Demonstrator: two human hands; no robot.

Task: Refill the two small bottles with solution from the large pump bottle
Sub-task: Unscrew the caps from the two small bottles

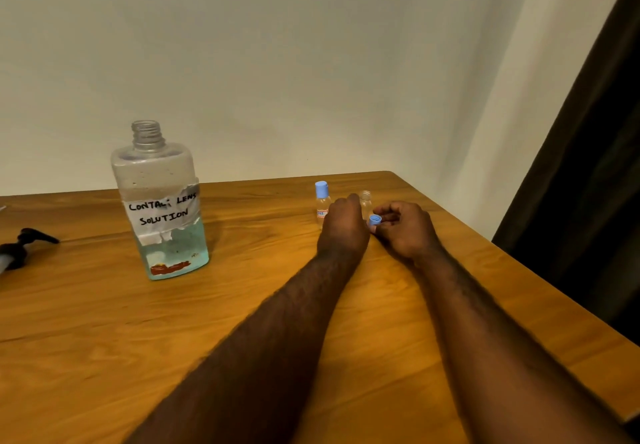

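On a wooden table (104, 322), the large bottle (162, 201) labelled contact lens solution is seen upright, neck open, under half full, its black pump head (24, 246) laid well apart at the left edge. Near the far right corner, 1 uncapped small bottle (365, 201) is gripped by the left hand (343, 228), just beside the capped small bottle (322, 199); its blue cap (375, 220) is pinched in the right hand (405, 230). The cap is best set down close by, and the open bottle kept upright and steadied for pouring
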